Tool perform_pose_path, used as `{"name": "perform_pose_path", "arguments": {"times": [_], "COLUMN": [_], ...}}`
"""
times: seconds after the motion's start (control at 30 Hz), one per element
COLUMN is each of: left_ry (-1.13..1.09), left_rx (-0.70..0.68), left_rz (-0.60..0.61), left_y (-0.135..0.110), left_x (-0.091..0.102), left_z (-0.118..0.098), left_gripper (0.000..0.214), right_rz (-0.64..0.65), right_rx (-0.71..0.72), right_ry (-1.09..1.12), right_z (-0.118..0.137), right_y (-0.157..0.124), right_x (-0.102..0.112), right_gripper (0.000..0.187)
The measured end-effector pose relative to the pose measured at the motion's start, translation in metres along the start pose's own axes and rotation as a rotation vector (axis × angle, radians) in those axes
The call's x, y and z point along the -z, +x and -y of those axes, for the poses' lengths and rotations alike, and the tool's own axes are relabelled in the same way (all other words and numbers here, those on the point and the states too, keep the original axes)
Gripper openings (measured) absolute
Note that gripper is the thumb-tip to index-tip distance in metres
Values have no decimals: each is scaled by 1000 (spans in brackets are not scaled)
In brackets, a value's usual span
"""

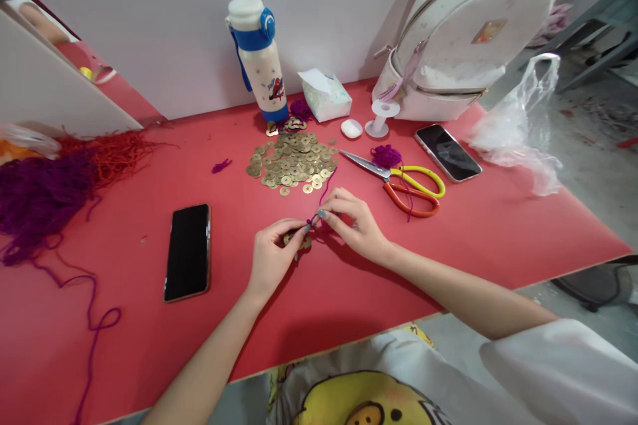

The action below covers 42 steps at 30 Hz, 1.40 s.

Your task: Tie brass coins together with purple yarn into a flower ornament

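Thumb and fingers of my left hand (276, 249) pinch a purple cord at a small knot, with a few brass coins (303, 244) hanging just below the fingertips. My right hand (353, 222) pinches the same purple cord (327, 187) close to the knot, and a loose end rises from it toward the coin pile. Both hands meet at the middle of the red table (239, 339). Just beyond them lies a heap of brass coins with holes (299, 156). How the cord passes through the held coins is hidden by my fingers.
Scissors (399, 179) and purple yarn (386, 156) lie right of the coins. Phones (188, 252) (447, 153) flank the work. Behind stand a bottle (262, 66), tissue pack (326, 96), spool (381, 118) and backpack (468, 33). Tangled purple yarn (44, 192) is left, a plastic bag (523, 133) right.
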State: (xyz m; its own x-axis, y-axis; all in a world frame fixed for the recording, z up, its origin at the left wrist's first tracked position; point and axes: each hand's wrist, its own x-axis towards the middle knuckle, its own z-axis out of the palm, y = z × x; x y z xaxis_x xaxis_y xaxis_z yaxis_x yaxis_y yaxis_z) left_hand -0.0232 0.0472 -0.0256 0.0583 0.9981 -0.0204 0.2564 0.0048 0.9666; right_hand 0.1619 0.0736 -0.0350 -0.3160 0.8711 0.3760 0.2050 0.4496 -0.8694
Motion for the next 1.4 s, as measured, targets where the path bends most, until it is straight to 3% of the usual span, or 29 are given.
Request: {"name": "perform_pose_path", "arguments": {"times": [0.23,0.47,0.73,1.03,1.4], "left_ry": [-28,-11,65,110,-1], "left_rx": [-23,-34,-87,-137,-73], "left_rz": [-22,-22,-9,1,19], "left_y": [0,-1,-2,-1,1], "left_x": [0,0,2,2,3], "left_z": [-1,-1,2,10,6], "left_gripper": [13,12,12,12,11], "right_rz": [-25,43,34,54,52], "right_rx": [-37,-67,-61,-33,-78], "right_ry": [30,19,56,61,82], "right_z": [0,-8,-7,-8,-7], "right_y": [2,4,5,3,2], "right_x": [2,-1,0,0,-1], "right_gripper": [37,13,8,10,12]}}
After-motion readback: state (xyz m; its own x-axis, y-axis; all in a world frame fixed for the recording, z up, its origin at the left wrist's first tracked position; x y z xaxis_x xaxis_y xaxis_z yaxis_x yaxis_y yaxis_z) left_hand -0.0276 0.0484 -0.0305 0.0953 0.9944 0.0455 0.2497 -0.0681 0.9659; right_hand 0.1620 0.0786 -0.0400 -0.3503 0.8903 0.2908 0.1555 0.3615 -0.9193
